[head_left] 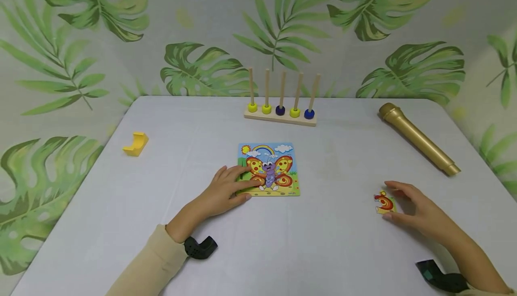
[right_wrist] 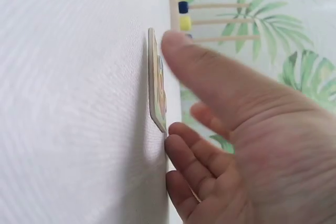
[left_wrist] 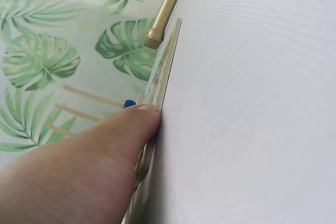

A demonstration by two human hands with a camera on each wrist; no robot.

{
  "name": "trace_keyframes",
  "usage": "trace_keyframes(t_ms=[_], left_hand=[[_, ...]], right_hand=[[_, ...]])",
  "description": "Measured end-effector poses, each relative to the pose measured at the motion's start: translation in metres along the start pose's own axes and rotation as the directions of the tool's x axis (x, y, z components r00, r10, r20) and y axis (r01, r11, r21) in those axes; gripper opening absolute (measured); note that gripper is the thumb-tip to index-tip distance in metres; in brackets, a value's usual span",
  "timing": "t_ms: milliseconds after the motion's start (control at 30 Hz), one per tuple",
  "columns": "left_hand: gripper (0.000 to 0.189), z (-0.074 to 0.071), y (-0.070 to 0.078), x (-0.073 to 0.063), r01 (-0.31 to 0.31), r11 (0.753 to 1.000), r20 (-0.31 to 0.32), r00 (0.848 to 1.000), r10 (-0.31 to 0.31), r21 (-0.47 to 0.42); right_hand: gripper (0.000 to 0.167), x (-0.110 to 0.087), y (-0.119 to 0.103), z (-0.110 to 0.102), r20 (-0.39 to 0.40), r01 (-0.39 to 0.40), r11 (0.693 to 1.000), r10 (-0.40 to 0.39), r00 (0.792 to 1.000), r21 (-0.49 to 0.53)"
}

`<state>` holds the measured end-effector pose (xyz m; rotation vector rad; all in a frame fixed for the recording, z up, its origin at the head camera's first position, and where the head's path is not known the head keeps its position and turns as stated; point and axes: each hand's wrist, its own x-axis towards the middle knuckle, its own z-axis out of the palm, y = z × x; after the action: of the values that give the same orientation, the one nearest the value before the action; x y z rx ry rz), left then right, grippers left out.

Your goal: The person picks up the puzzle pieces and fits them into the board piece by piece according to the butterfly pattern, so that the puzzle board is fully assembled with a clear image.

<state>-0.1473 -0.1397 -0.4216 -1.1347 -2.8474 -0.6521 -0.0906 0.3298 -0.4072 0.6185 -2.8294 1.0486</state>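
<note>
A butterfly puzzle board lies flat on the table in the head view. My left hand rests on its left side with the fingers extended over the picture. Its thumb lies along the board's edge in the left wrist view. Farther right is a loose puzzle piece with a red and orange swirl. My right hand is around that piece, thumb at its near corner and fingers beyond its far side. In the right wrist view the thumb is spread from the fingers; firm contact with the piece is unclear.
At the back stands a wooden peg rack with yellow and dark blue beads. A gold toy microphone lies at the right. Toward the left edge of the white table sits a yellow block with a curved cutout.
</note>
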Motion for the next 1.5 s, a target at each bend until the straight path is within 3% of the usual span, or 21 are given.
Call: trace_keyframes(t_ms=[500,667,767,900,1067,1167,1300,1500], left_hand=[[0.038,-0.001,0.000,0.000,0.016,1.000,0.021,1.000,-0.016,0.001],[0.039,0.000,0.001,0.001,0.023,1.000,0.031,0.999,-0.023,0.006],[0.039,0.000,0.001,0.001,0.026,1.000,0.031,0.999,-0.027,0.008],[0.038,0.000,0.001,0.001,0.026,1.000,0.027,0.999,-0.026,0.004],[0.038,0.000,0.001,0.000,0.025,1.000,0.027,0.999,-0.025,0.007],[0.038,0.000,0.001,0.001,0.021,1.000,0.024,0.999,-0.022,0.009],[0.038,-0.001,0.001,0.001,0.016,1.000,0.020,1.000,-0.016,0.005],[0.038,-0.001,0.001,0.000,0.004,1.000,0.012,1.000,-0.004,0.017]], right_hand=[[0.054,0.010,-0.003,-0.002,0.054,-0.056,0.977,0.068,0.996,-0.204],[0.055,0.015,-0.013,-0.006,0.053,-0.111,0.972,0.125,0.991,-0.209],[0.053,0.020,-0.023,-0.006,0.010,-0.077,0.983,0.079,0.997,-0.167],[0.054,0.033,-0.047,0.000,-0.043,0.035,0.996,-0.039,0.998,-0.086],[0.061,0.055,-0.081,0.016,-0.061,0.201,0.980,-0.201,0.978,-0.004],[0.061,0.069,-0.096,0.029,-0.060,0.257,0.966,-0.255,0.965,0.034],[0.058,0.087,-0.108,0.049,-0.028,0.261,0.962,-0.260,0.965,0.075],[0.058,0.106,-0.111,0.079,0.073,0.169,0.981,-0.176,0.982,0.096]])
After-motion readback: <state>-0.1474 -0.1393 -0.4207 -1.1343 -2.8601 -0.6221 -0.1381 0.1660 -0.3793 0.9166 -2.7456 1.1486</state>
